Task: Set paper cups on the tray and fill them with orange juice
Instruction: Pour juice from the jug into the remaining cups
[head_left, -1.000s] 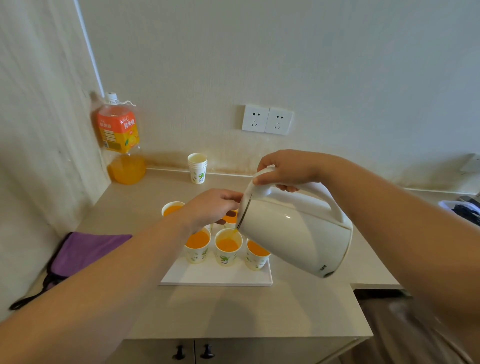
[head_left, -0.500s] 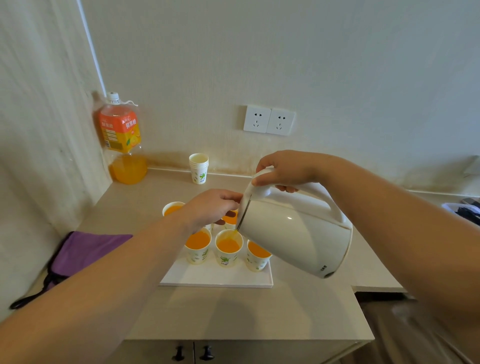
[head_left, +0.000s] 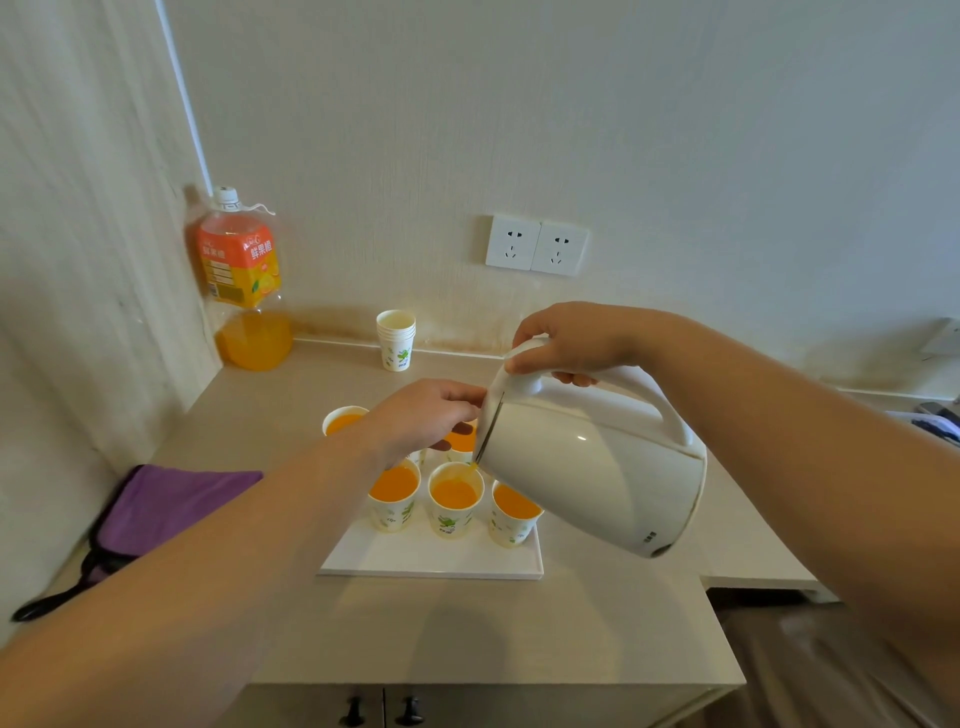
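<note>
Presently, a white electric kettle (head_left: 592, 467) is held tilted above the white tray (head_left: 431, 564), with its spout lowered toward the left. Its handle is gripped from above by the right hand (head_left: 571, 343), the fingers curled round it. The left hand (head_left: 426, 415) is set against the lid edge beside the spout, fingers bent and tips touching the kettle; whether the lid is pinched or merely pressed cannot be told.

A thin stream of orange juice (head_left: 471, 466) is seen running from the spout into the middle front cup (head_left: 454, 501). That paper cup stands between the left front cup (head_left: 395, 499) and the right front cup (head_left: 514, 514) in a row across the tray, and all three are filled with juice. Two further filled cups (head_left: 345, 418) are partly hidden behind the left hand.

The tray is laid near the middle of the counter (head_left: 467, 634). A partly full juice bottle (head_left: 244, 280) is stood in the counter's back left corner, a stack of empty cups (head_left: 396, 340) is placed at the back edge, and a purple cloth (head_left: 171, 504) is draped at the left edge.
</note>
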